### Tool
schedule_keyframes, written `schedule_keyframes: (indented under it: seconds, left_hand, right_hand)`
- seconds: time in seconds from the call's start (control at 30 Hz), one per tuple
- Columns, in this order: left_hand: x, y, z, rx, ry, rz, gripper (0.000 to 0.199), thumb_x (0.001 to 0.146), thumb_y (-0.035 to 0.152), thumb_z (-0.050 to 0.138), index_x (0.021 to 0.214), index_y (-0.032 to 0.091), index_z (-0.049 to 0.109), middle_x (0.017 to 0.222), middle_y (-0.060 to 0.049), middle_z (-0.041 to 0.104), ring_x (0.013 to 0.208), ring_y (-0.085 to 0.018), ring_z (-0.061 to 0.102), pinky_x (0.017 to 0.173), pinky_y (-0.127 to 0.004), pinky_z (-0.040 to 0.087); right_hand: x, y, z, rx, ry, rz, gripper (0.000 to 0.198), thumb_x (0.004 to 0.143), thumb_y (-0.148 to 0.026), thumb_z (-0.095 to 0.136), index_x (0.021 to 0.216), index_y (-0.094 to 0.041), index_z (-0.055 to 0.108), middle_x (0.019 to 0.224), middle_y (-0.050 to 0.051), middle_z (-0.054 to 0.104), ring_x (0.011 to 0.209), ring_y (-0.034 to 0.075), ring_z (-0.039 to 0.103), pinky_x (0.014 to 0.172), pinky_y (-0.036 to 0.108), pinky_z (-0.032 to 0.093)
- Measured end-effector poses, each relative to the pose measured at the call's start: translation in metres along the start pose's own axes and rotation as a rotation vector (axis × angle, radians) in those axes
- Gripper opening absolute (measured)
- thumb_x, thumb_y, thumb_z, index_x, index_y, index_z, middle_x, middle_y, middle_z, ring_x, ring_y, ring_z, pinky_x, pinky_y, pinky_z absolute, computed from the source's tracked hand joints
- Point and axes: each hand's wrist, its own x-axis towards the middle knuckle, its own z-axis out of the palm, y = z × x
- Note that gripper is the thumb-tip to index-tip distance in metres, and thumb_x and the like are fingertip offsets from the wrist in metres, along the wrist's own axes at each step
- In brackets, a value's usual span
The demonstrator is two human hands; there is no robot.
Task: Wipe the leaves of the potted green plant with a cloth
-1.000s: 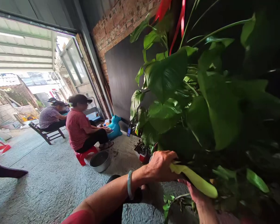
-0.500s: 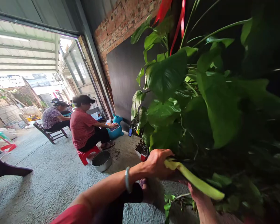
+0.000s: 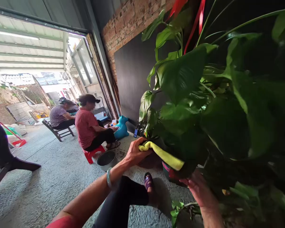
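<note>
My left hand (image 3: 136, 152) is closed on a folded yellow cloth (image 3: 166, 155), whose long loose end lies to the right under the dark leaves. Just below the cloth, a green and red flowerpot (image 3: 168, 172) partly shows beneath a large leafy plant (image 3: 182, 76). My right hand (image 3: 198, 186) is low beside this pot, with fingers stretched towards its lower edge. Leaves and shadow hide part of that hand, and I cannot tell whether it touches the pot. A pale green bangle (image 3: 108, 177) circles my left wrist.
A person in a red shirt (image 3: 86, 126) sits on a red stool (image 3: 93, 154) beside a grey basin (image 3: 106, 160). A blue animal-shaped toy (image 3: 121, 127) and a phone (image 3: 135, 133) are near the wall. Another person (image 3: 59, 115) sits farther back. A dark chair (image 3: 4, 155) stands left.
My left hand and the cloth have moved left and slightly up in view, away from my right hand. The pot and my foot now show more. The view has shifted slightly.
</note>
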Motion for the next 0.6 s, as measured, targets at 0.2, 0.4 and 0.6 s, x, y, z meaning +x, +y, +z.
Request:
schedule_keyframes:
  seconds: [0.2,0.4,0.6]
  left_hand:
    - [0.043,-0.003,-0.014,0.063,0.376,0.091,0.036,0.066,0.043,0.077,0.090,0.018,0.065,0.074,0.005,0.060,0.068,-0.011,0.049,0.063,-0.021,0.039]
    - [0.028,-0.054,0.060,0.362,-0.071,0.010,0.027,0.066,0.027,0.077,0.090,0.020,0.068,0.078,0.000,0.067,0.070,-0.014,0.057,0.065,-0.023,0.039]
    - [0.005,-0.049,0.042,0.384,-0.115,0.030,0.023,0.068,0.026,0.074,0.089,0.018,0.070,0.076,0.000,0.066,0.069,-0.014,0.058,0.066,-0.024,0.041]
  right_hand:
    - [0.003,-0.003,-0.009,0.057,0.057,0.039,0.033,0.051,-0.041,0.097,0.073,-0.028,0.076,0.078,0.000,0.076,0.069,0.019,0.068,0.067,0.038,0.062]
    - [0.002,-0.013,-0.029,0.220,0.312,-0.051,0.020,0.059,-0.033,0.086,0.075,-0.033,0.075,0.084,-0.003,0.079,0.082,0.020,0.073,0.085,0.041,0.061]
    - [-0.007,-0.025,-0.022,0.246,0.242,-0.044,0.016,0.063,-0.037,0.086,0.073,-0.033,0.074,0.098,0.001,0.081,0.106,0.029,0.072,0.102,0.058,0.054]
